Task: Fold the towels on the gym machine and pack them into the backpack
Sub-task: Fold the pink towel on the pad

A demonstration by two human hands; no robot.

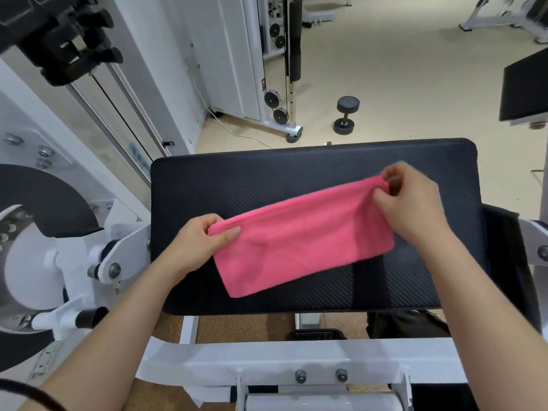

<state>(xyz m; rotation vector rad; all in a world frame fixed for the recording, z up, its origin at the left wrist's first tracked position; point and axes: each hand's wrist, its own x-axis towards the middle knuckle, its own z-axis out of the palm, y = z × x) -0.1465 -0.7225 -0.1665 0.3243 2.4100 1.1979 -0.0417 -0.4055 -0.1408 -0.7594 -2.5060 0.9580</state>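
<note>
A pink towel [299, 241], folded into a long strip, lies slanted across the black padded seat [267, 173] of the gym machine. My left hand [204, 241] pinches its near-left upper corner between thumb and fingers. My right hand [412, 200] pinches the far-right upper corner, which is lifted slightly off the pad. The towel's lower edge rests on the pad. A dark object [406, 324] shows below the pad at the right; I cannot tell whether it is the backpack.
The white machine frame [267, 360] runs along the near edge, with a round weight housing [38, 232] at the left. A black dumbbell [345, 115] lies on the beige floor beyond the pad. Another black pad [525, 87] stands at the far right.
</note>
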